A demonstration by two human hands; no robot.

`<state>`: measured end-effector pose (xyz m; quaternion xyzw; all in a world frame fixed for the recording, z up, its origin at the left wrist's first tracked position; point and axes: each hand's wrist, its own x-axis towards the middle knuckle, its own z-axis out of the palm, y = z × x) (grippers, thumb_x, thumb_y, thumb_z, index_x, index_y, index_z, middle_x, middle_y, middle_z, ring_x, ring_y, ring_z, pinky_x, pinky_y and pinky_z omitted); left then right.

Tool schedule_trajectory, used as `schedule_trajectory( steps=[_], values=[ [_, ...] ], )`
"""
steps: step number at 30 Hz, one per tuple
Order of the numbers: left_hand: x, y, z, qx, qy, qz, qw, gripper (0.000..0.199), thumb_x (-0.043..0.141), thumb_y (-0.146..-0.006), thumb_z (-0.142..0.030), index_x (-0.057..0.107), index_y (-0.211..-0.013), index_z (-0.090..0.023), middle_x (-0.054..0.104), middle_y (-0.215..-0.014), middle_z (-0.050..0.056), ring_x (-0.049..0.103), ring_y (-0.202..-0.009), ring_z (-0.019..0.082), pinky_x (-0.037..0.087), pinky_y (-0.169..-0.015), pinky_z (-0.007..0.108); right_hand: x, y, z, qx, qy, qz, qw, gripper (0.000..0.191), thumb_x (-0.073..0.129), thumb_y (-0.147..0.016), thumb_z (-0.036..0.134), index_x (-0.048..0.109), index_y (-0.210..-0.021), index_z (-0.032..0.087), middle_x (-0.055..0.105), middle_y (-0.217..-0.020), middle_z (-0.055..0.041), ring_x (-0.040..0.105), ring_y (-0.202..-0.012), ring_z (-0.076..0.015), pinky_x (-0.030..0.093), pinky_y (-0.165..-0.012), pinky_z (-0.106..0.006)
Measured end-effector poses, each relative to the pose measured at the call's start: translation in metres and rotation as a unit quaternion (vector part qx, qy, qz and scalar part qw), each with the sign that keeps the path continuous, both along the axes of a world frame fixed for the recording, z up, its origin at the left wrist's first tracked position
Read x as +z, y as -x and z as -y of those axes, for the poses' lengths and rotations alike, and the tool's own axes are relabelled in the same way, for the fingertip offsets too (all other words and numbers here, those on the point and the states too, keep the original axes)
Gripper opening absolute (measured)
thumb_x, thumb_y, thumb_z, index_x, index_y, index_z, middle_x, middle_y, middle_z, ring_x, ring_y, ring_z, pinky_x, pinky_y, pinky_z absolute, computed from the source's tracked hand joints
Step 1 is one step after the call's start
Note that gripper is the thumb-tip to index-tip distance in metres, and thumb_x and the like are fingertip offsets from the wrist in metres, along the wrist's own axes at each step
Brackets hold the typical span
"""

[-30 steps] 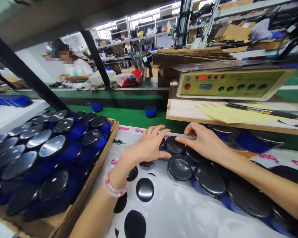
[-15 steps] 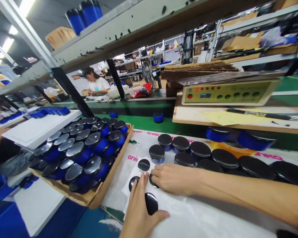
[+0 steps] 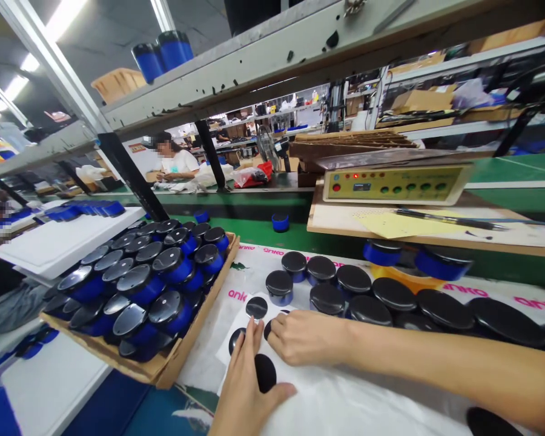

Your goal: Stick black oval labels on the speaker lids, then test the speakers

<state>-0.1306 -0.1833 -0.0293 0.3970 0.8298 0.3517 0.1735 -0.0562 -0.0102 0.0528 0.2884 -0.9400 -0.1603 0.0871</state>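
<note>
A white sheet (image 3: 236,318) bearing several glossy black round stickers lies on the plastic-covered bench. My left hand (image 3: 245,387) rests flat on this sheet, thumb spread away from the fingers, with one black disc (image 3: 265,372) showing between them. Another disc (image 3: 257,308) is just beyond its fingertips. My right hand (image 3: 300,336) has its fingers curled down at the edge of a black round sticker (image 3: 267,330), mostly covered by the fingers. Behind my right forearm stand rows of short blue cylinders with black tops (image 3: 279,284).
At left, a cardboard tray (image 3: 200,327) is stacked with black-topped blue cylinders. A control box (image 3: 390,184) sits on a wooden board (image 3: 345,221) behind the rows, with a pen (image 3: 449,219) on it. A shelf beam (image 3: 272,66) crosses overhead. A person (image 3: 177,160) sits farther back.
The view has shifted slightly, so the bench items appear a little lower and more to the left. Both hands keep nearly the same pose on the sheet.
</note>
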Motion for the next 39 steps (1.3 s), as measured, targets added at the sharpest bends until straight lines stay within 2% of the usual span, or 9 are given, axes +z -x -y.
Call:
schedule_trajectory(
  steps=[9, 15, 19, 22, 24, 26, 31, 37, 39],
  values=[
    [-0.006, -0.003, -0.006, 0.044, 0.042, -0.058, 0.996, 0.097, 0.068, -0.059, -0.031, 0.025, -0.143, -0.011, 0.03, -0.148, 0.014, 0.017, -0.139, 0.036, 0.019, -0.114, 0.051, 0.036, 0.005, -0.02, -0.035, 0.06, -0.088, 0.994, 0.017, 0.044, -0.09, 0.015, 0.056, -0.079, 0.012, 0.052, -0.083, -0.0061, 0.047, -0.081, -0.0184, 0.033, -0.064, -0.031],
    [-0.013, -0.007, -0.006, 0.011, 0.048, -0.093, 0.994, 0.095, 0.07, -0.059, -0.03, 0.03, -0.142, -0.006, 0.032, -0.147, 0.017, 0.019, -0.139, 0.035, 0.015, -0.116, 0.048, 0.062, 0.002, -0.059, -0.148, 0.129, -0.176, 0.965, 0.02, 0.04, -0.089, 0.012, 0.057, -0.081, 0.011, 0.054, -0.085, -0.0101, 0.045, -0.079, -0.0191, 0.034, -0.068, -0.033],
    [0.009, 0.001, -0.001, 0.001, 0.009, -0.09, 0.996, 0.096, 0.073, -0.061, -0.037, 0.029, -0.142, -0.01, 0.033, -0.146, 0.019, 0.026, -0.136, 0.037, 0.025, -0.112, 0.049, 0.083, -0.007, -0.089, -0.197, 0.311, -0.17, 0.914, 0.026, 0.034, -0.093, 0.018, 0.06, -0.096, 0.012, 0.059, -0.086, -0.0077, 0.05, -0.075, -0.0139, 0.038, -0.068, -0.026],
    [0.049, 0.017, -0.025, 0.0, -0.072, -0.102, 0.992, 0.069, 0.054, -0.082, -0.037, 0.027, -0.142, -0.02, 0.034, -0.146, 0.011, 0.029, -0.136, 0.028, 0.028, -0.111, 0.046, 0.076, -0.013, -0.098, -0.23, 0.521, -0.067, 0.819, 0.02, 0.046, -0.086, 0.023, 0.065, -0.09, 0.016, 0.063, -0.078, -0.0016, 0.054, -0.068, -0.0104, 0.041, -0.064, -0.022],
    [0.072, 0.03, -0.06, -0.034, -0.057, -0.098, 0.993, 0.065, 0.052, -0.084, -0.036, 0.028, -0.141, -0.02, 0.034, -0.146, 0.011, 0.027, -0.137, 0.027, 0.027, -0.111, 0.047, 0.064, -0.013, -0.101, -0.259, 0.581, -0.042, 0.77, 0.024, 0.046, -0.084, 0.027, 0.067, -0.087, 0.016, 0.064, -0.077, -0.0018, 0.057, -0.066, -0.0109, 0.043, -0.061, -0.021],
    [0.084, 0.044, -0.101, -0.089, -0.057, -0.084, 0.991, 0.069, 0.056, -0.078, -0.031, 0.029, -0.139, -0.013, 0.034, -0.144, 0.016, 0.028, -0.135, 0.028, 0.024, -0.111, 0.048, 0.051, -0.01, -0.104, -0.274, 0.6, -0.048, 0.75, 0.03, 0.045, -0.086, 0.035, 0.067, -0.088, 0.014, 0.066, -0.08, -0.0035, 0.06, -0.069, -0.0123, 0.046, -0.061, -0.022],
    [0.072, 0.067, -0.165, -0.167, -0.041, -0.017, 0.985, 0.063, 0.067, -0.062, -0.021, 0.048, -0.121, -0.015, 0.064, -0.105, 0.006, 0.06, -0.096, 0.023, 0.048, -0.086, 0.038, 0.025, -0.003, -0.114, -0.322, 0.608, -0.073, 0.723, 0.031, 0.052, -0.084, 0.036, 0.064, -0.104, 0.016, 0.068, -0.096, -0.0055, 0.063, -0.083, -0.0167, 0.05, -0.077, -0.03],
    [0.06, 0.068, -0.161, -0.154, -0.079, 0.053, 0.983, 0.058, 0.065, -0.063, -0.015, 0.048, -0.118, -0.02, 0.063, -0.107, 0.002, 0.06, -0.094, 0.018, 0.048, -0.086, 0.033, 0.011, -0.003, -0.117, -0.384, 0.64, -0.019, 0.666, 0.028, 0.055, -0.083, 0.046, 0.061, -0.083, 0.018, 0.066, -0.077, -0.0018, 0.061, -0.067, -0.0141, 0.046, -0.061, -0.025],
    [0.059, 0.067, -0.16, -0.152, -0.094, 0.068, 0.982, 0.061, 0.066, -0.061, -0.013, 0.047, -0.119, -0.021, 0.061, -0.112, 0.002, 0.059, -0.098, 0.019, 0.046, -0.09, 0.033, 0.01, -0.002, -0.117, -0.381, 0.658, -0.021, 0.649, 0.03, 0.055, -0.083, 0.048, 0.06, -0.079, 0.018, 0.065, -0.083, -0.0031, 0.059, -0.074, -0.0143, 0.045, -0.065, -0.025]
  ],
)
